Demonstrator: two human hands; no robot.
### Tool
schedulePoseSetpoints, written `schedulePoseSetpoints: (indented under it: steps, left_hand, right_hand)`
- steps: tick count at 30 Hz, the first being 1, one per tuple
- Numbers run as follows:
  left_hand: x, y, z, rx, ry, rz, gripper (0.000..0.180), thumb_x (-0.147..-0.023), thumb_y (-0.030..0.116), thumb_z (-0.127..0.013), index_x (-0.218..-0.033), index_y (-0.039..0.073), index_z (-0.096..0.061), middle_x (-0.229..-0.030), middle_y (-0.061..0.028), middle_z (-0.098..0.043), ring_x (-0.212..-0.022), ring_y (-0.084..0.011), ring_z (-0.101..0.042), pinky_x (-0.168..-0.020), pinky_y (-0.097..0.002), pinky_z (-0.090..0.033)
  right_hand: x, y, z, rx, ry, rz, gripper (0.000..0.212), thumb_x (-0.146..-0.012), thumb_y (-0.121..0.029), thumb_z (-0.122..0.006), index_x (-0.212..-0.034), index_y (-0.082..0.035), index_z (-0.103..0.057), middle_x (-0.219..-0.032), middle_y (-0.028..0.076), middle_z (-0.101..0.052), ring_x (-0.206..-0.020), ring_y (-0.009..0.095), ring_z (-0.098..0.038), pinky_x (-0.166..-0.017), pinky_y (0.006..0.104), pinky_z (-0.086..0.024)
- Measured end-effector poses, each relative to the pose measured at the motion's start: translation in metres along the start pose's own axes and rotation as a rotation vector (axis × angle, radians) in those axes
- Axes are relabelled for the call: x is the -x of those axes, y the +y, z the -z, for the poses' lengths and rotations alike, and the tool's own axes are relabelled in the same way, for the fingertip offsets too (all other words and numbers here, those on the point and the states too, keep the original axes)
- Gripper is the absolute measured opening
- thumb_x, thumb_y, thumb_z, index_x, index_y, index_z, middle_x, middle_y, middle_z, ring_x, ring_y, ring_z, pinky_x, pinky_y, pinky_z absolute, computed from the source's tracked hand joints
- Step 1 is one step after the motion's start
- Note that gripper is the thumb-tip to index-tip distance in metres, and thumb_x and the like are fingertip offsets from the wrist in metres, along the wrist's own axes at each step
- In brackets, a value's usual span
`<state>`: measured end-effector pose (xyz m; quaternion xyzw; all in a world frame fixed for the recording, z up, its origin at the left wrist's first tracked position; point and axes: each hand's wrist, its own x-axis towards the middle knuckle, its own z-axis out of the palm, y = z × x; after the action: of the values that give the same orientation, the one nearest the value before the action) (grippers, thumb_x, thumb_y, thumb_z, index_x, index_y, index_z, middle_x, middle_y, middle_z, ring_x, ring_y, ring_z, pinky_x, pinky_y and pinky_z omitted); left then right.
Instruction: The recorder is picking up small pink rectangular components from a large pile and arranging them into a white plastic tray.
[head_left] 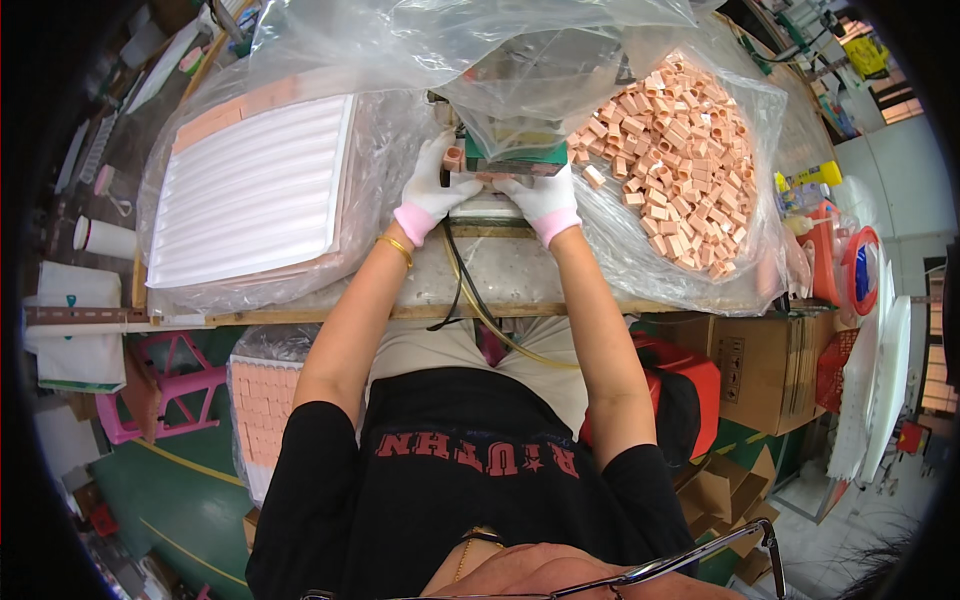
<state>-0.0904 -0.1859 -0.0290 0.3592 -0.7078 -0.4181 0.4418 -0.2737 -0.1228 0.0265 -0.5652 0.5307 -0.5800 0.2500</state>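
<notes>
Both my hands wear white gloves with pink cuffs and reach to a small machine with a green block (530,160) at the table's middle. Against the machine's left side, my left hand (432,182) is closed around a small hollow peach-coloured piece (453,159), its thumb stretched toward the block. My right hand (548,195) is at the block's right front, thumb pointing inward; the block hides its other fingers. A clear plastic sheet (470,60) drapes over the machine. To the right of it lies a large heap of similar peach-coloured hollow pieces (680,160).
White ridged sheets (255,190) lie stacked on plastic at the left. A black cable (458,270) and a yellowish hose hang over the table's front edge. Cardboard boxes (765,370) stand below right, near a red container (690,400). A pink stool (185,385) is below left.
</notes>
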Motion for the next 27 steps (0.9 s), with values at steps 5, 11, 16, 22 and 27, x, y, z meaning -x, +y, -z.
schedulePoseSetpoints:
  steps: [5,11,16,22,27]
  left_hand:
    - [-0.005,0.0,-0.002,-0.002,-0.03,0.024,0.084,-0.065,0.025,-0.08,-0.134,-0.001,-0.039,-0.122,-0.0194,-0.045,-0.115,-0.0302,-0.046,-0.098,-0.0341,-0.038]
    - [-0.001,0.011,-0.01,-0.118,0.047,0.067,0.083,-0.066,0.027,-0.08,-0.134,0.0,-0.04,-0.125,-0.019,-0.044,-0.118,-0.031,-0.044,-0.101,-0.0354,-0.036]
    - [0.039,0.075,-0.001,-0.383,0.193,-0.113,0.058,-0.07,0.022,-0.08,-0.116,-0.001,-0.054,-0.121,-0.0163,-0.053,-0.121,-0.0259,-0.046,-0.098,-0.0362,-0.04]
    - [0.071,0.119,0.015,0.545,-0.173,0.45,0.041,-0.078,0.009,-0.074,-0.114,-0.001,-0.055,-0.098,-0.0035,-0.065,-0.08,-0.0094,-0.06,-0.07,-0.0243,-0.05]
    - [0.111,0.137,0.046,0.518,-0.112,0.5,0.037,-0.078,0.007,-0.073,-0.111,-0.002,-0.058,-0.097,-0.0054,-0.067,-0.076,-0.0082,-0.061,-0.064,-0.023,-0.05]
  right_hand:
    - [0.001,0.012,-0.001,-0.058,-0.006,-0.016,0.034,-0.058,-0.005,-0.08,-0.089,-0.002,-0.065,-0.086,0.011,-0.068,-0.078,0.024,-0.065,-0.074,0.0315,-0.051]
    - [0.006,0.005,0.004,-0.046,-0.014,-0.064,0.035,-0.059,-0.009,-0.08,-0.091,-0.003,-0.068,-0.092,0.013,-0.066,-0.087,0.027,-0.063,-0.079,0.0331,-0.05]
    - [0.028,-0.033,0.031,0.399,-0.213,0.145,0.036,-0.064,-0.023,-0.08,-0.094,-0.005,-0.07,-0.108,0.015,-0.061,-0.106,0.029,-0.056,-0.09,0.0356,-0.044]
    - [0.063,-0.045,0.038,0.142,-0.364,-0.059,0.038,-0.069,-0.03,-0.079,-0.095,-0.003,-0.07,-0.119,0.016,-0.056,-0.109,0.029,-0.055,-0.094,0.0352,-0.043]
    - [0.082,-0.062,0.028,0.091,-0.482,-0.108,0.033,-0.074,-0.023,-0.076,-0.099,-0.003,-0.068,-0.114,0.014,-0.059,-0.104,0.024,-0.057,-0.092,0.034,-0.044]
